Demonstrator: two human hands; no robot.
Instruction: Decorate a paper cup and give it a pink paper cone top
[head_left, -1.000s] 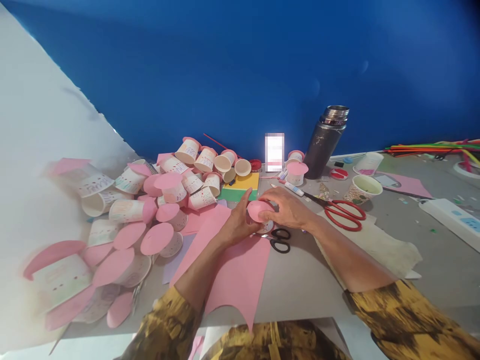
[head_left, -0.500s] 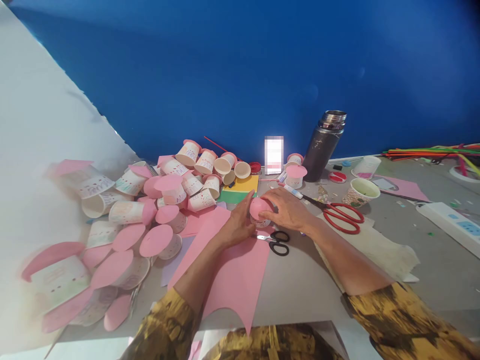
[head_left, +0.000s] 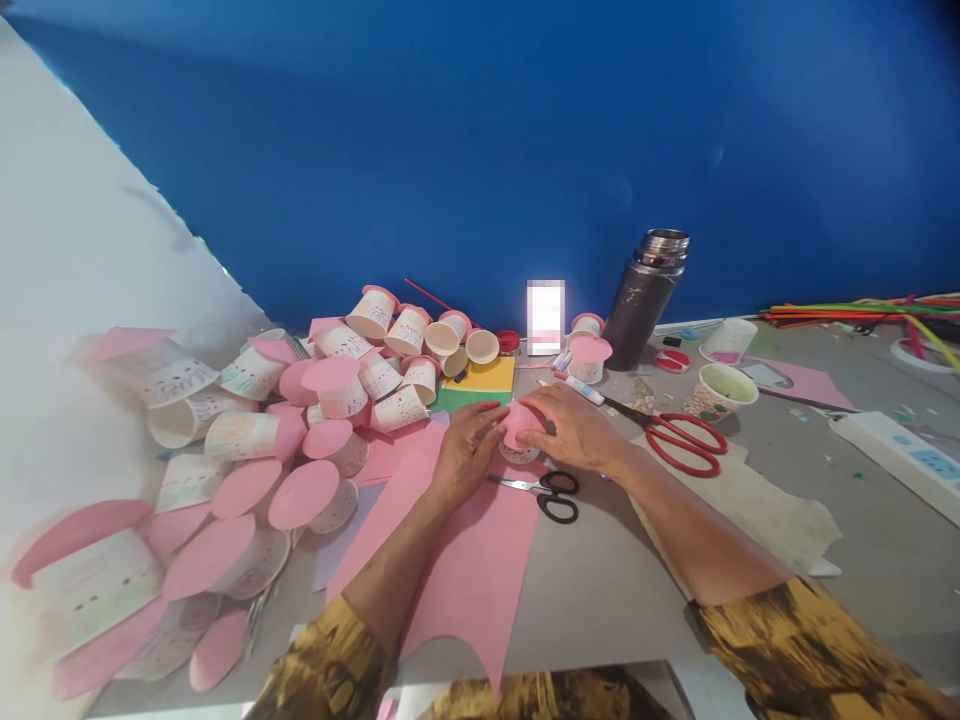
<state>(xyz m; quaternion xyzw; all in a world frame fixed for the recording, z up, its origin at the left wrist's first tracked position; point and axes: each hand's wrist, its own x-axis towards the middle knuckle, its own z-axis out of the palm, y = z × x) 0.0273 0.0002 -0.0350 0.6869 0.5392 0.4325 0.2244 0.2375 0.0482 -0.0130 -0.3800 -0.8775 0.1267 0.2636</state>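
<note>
Between my hands stands a small decorated paper cup [head_left: 520, 454] topped by a pink paper disc [head_left: 523, 424]. My right hand [head_left: 576, 432] grips the disc and cup from the right, thumb across the front and fingers behind. From the left, my left hand [head_left: 466, 452] has its bent fingers at the disc's edge, seemingly pressing it; part of its grip is hidden. Black-handled scissors [head_left: 551, 493] lie just in front of the cup, their blades over a cut sheet of pink paper [head_left: 480, 550] under my left forearm.
Several pink-topped paper cups [head_left: 337, 388] are heaped at the left. A dark steel bottle [head_left: 646, 300], red-handled scissors [head_left: 686, 444], a patterned cup [head_left: 720, 392] and a white power strip [head_left: 907, 455] occupy the right. A bright phone [head_left: 546, 318] leans against the blue wall.
My left hand's fingers, earlier pointing up beside the cup, have bent over toward the disc's edge. The right hand stays around the cup. The view has shifted slightly.
</note>
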